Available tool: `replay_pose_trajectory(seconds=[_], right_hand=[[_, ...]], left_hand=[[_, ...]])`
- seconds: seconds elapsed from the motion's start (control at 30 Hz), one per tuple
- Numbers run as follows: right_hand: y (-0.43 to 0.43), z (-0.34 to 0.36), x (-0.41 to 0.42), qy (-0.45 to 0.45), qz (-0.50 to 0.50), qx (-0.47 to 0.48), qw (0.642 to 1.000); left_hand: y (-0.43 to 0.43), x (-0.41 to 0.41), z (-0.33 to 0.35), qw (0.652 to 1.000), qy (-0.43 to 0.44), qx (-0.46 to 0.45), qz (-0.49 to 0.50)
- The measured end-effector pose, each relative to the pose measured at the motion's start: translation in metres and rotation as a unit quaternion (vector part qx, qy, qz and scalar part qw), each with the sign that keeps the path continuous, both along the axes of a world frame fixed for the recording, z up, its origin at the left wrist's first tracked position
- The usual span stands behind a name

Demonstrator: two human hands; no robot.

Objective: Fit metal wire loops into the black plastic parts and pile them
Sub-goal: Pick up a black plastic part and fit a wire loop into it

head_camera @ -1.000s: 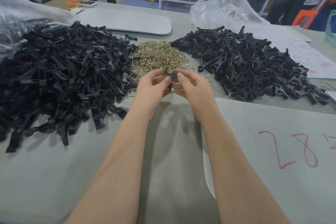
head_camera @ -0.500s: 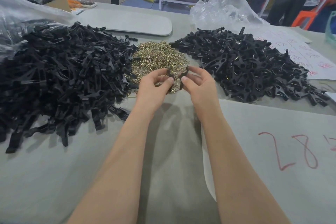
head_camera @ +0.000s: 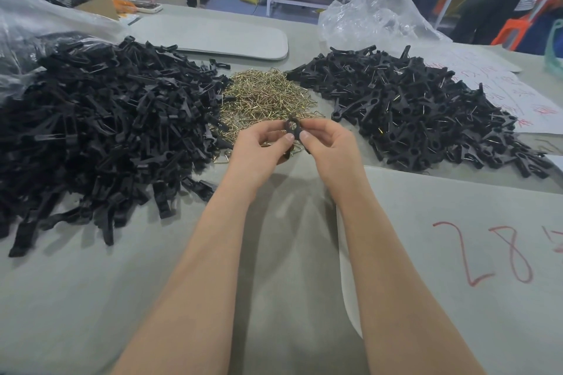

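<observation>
My left hand (head_camera: pixel 262 149) and my right hand (head_camera: pixel 330 146) meet above the near edge of a heap of brass-coloured wire loops (head_camera: pixel 268 94). Between their fingertips they pinch one small black plastic part (head_camera: pixel 293 127) with a round hole facing me. A wire loop (head_camera: pixel 297 148) shows just under the fingers. A large pile of bare black plastic parts (head_camera: pixel 100 128) lies to the left. To the right lies a pile of black parts with wire loops fitted (head_camera: pixel 408 109).
A clear plastic bag (head_camera: pixel 374 18) sits behind the right pile, another bag (head_camera: pixel 27 24) behind the left one. A grey flat board (head_camera: pixel 213 36) lies at the back. Sheets with red writing (head_camera: pixel 484 253) cover the table at right. People stand beyond the table.
The two hands came back together after parting slightly. The black part now sits upright between both sets of fingertips, its hole turned toward me.
</observation>
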State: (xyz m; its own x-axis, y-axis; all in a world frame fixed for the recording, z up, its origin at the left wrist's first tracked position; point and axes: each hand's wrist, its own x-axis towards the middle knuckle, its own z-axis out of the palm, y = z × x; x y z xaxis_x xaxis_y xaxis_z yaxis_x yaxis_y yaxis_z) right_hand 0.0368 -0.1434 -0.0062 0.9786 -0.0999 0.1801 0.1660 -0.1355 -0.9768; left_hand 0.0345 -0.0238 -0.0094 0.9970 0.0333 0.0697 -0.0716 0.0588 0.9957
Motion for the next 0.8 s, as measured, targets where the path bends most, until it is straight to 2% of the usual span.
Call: replay_pose_trajectory(seconds=[0.23,0.37,0.43,0.53,0.57,0.6,0.67,0.73,0.8], right_hand=[[-0.002,0.0,0.0,0.014,-0.011,0.038,0.999],[-0.005,0.002,-0.001,0.064,0.064,0.188,0.978],[-0.006,0.005,-0.002,0.079,0.102,0.232,0.964],[-0.002,0.007,-0.002,0.098,0.068,0.266,0.957],[-0.002,0.005,-0.002,0.098,0.027,0.244,0.964],[-0.002,0.002,0.0,0.094,-0.027,0.177,0.979],[-0.002,-0.005,0.004,0.085,-0.098,-0.066,0.989],[0.003,-0.009,0.009,0.082,-0.073,-0.273,0.956],[0.017,-0.011,0.017,0.086,-0.033,-0.399,0.912]], left_hand=[[0.003,-0.003,0.004,0.998,0.028,-0.052,-0.027],[0.003,-0.004,0.006,0.996,0.027,-0.078,-0.042],[0.006,-0.002,0.006,0.996,0.027,-0.064,-0.059],[0.007,0.0,0.006,0.992,0.04,-0.112,-0.051],[0.009,0.0,0.007,0.985,0.048,-0.164,-0.028],[0.013,0.002,0.008,0.97,0.06,-0.236,0.003],[0.023,0.005,0.01,0.911,0.087,-0.398,0.056],[0.029,0.007,0.012,0.851,0.095,-0.509,0.088],[0.029,0.006,0.014,0.816,0.1,-0.562,0.095]])
